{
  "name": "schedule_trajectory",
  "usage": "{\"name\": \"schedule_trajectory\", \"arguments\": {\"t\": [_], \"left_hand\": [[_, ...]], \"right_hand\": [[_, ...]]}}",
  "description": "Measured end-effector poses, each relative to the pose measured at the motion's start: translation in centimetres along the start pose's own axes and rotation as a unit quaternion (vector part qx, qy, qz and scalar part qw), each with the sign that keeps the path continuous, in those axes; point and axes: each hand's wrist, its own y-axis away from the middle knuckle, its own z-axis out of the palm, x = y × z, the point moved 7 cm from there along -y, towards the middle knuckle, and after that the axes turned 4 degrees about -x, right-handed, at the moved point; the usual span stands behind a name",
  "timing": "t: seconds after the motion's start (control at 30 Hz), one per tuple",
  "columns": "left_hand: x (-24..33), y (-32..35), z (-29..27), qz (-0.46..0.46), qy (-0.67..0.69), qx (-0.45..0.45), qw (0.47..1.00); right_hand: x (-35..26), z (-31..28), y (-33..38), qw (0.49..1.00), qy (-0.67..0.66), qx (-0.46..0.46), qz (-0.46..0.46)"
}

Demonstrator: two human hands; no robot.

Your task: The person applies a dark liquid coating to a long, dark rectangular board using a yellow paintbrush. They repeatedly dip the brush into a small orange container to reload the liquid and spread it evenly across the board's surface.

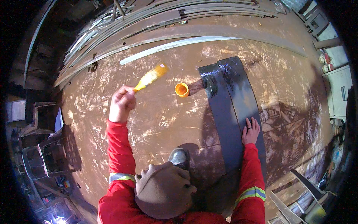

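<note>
My left hand (123, 100) is closed around the handle of a yellow paintbrush (149, 79), raised to the left with its bristles pointing away and to the right. A small yellow pot (182, 90), orange inside, stands on the floor between the brush and two long dark boards. These lie side by side, a left board (223, 119) and a right board (243, 98). Their far ends look glossy black, while the rest is a duller dark grey. On the right board my right hand (251, 131) rests flat with fingers stretched out, a dark ring on one finger.
Long bars and strips (156, 28) are stacked across the far floor, with a pale strip (175, 45) in front. A chair frame (46, 158) stands at the left. A pale cabinet (338, 93) is at the right, and curved metal pieces (304, 186) lie lower right.
</note>
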Motion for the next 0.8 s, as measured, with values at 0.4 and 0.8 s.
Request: {"name": "schedule_trajectory", "arguments": {"t": [0.4,0.8], "left_hand": [[-14.1,0.4,-3.1,-0.170,-0.118,0.045,0.977],[3.2,-1.7,-0.7,0.107,0.011,0.069,0.992]], "right_hand": [[0.3,0.2,0.0,1.000,0.007,-0.006,0.000],[0.0,0.5,0.2,1.000,0.011,-0.004,0.000]]}}
